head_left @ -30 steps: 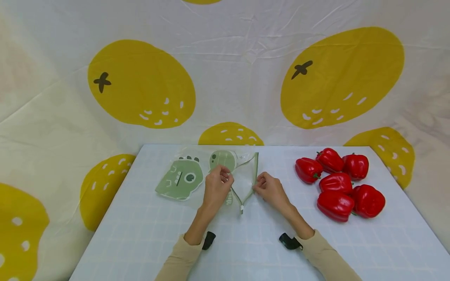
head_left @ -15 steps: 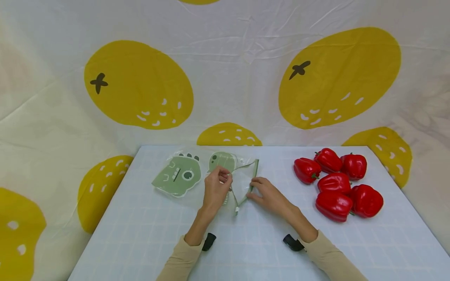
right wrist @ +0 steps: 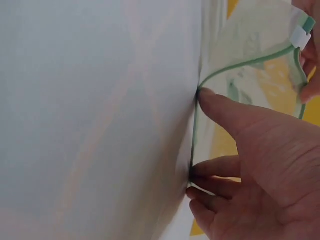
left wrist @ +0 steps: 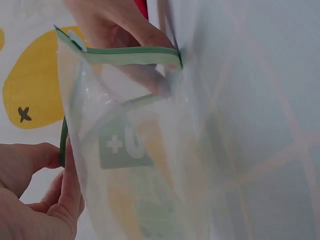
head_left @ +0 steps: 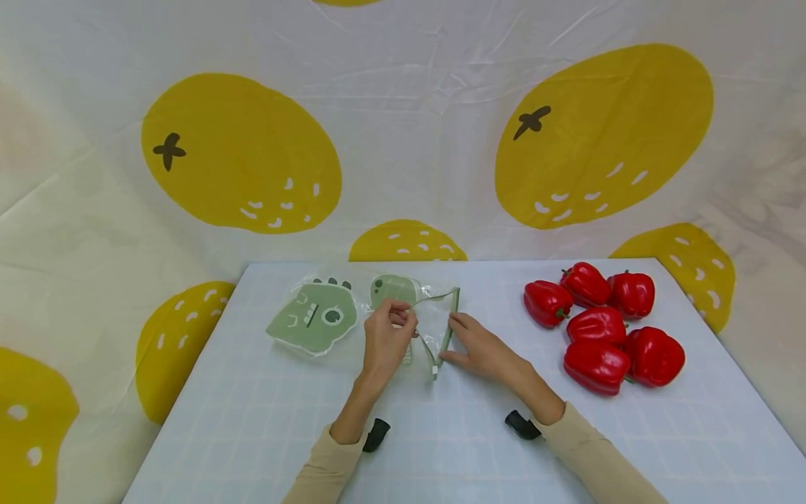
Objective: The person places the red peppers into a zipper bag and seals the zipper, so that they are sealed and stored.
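A clear zipper bag (head_left: 313, 318) with green dinosaur prints lies on the table, its green-edged mouth spread apart toward the right. My left hand (head_left: 386, 339) pinches one edge of the mouth between thumb and fingers, lifting it up; the left wrist view shows the left fingers (left wrist: 70, 195) at the green strip. Low at the opposite edge, my right hand (head_left: 481, 348) presses the green strip against the tabletop. Its thumb (right wrist: 220, 107) and fingertips touch that strip at separate spots. A white slider (right wrist: 300, 37) sits at the zipper's near end.
Several glossy red bell peppers (head_left: 597, 367) lie grouped on the table's right side. The white table (head_left: 264, 434) has a faint grid pattern. Behind it hangs a pale cloth (head_left: 415, 154) with large yellow fruit prints.
My right hand has shifted its hold, spreading thumb and fingers along the lower strip. The left hand keeps pinching the other edge. The bag has slid slightly left in the head view.
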A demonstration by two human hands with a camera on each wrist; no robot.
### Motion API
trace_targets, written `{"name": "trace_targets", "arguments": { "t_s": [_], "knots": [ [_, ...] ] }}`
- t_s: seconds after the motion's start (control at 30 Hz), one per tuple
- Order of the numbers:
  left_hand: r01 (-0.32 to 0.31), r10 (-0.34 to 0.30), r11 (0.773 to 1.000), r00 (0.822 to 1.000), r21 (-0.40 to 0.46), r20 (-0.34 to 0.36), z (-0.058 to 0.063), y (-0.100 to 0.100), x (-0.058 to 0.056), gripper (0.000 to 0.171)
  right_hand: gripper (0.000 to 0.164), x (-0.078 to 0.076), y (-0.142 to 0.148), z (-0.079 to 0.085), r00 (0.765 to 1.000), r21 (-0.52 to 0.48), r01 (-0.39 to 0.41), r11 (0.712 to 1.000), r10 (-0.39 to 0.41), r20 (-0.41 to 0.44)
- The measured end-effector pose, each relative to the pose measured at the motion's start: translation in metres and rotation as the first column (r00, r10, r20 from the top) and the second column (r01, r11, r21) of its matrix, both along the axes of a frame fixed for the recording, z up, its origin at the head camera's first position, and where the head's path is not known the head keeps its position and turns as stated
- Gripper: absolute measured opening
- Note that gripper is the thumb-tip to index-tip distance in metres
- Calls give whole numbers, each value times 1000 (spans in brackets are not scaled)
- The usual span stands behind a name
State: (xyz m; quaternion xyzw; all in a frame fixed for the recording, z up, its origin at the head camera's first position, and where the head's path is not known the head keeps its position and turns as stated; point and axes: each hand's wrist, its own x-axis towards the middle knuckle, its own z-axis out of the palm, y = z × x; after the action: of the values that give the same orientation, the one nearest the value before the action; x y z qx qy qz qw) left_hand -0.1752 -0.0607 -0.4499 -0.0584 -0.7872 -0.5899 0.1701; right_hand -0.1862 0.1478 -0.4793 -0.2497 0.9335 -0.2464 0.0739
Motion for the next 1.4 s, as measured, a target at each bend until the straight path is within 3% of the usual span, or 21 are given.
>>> {"name": "trace_targets", "arguments": {
  "t_s": [0.3, 0.6, 0.8, 0.9, 1.07, 1.4],
  "knots": [
    [-34, 34, 999, 999, -10, 7, 12, 4, 7, 8, 78, -14, 11, 1, 999, -3, -19, 1000, 19, 42],
    [8, -16, 997, 995, 75, 96, 6, 13, 7, 14, 64, -20, 19, 0, 999, -68, -46, 997, 44, -29],
    [14, -25, 995, 993, 94, 118, 2, 14, 7, 15, 48, -19, 20, 8, 993, -158, -58, 986, 40, -114],
    [11, -22, 995, 993, 94, 117, 0, 15, 7, 15, 41, -19, 24, 13, 989, -194, -13, 981, -16, -147],
    [20, -34, 992, 993, 122, 116, -2, 13, 6, 15, 38, -22, 37, 23, 973, -225, 143, 964, -179, -149],
    [22, -52, 984, 985, 179, 163, -1, 7, 1, 17, 44, -24, 68, 34, 881, -240, 340, 909, -397, -257]
  ]
}}
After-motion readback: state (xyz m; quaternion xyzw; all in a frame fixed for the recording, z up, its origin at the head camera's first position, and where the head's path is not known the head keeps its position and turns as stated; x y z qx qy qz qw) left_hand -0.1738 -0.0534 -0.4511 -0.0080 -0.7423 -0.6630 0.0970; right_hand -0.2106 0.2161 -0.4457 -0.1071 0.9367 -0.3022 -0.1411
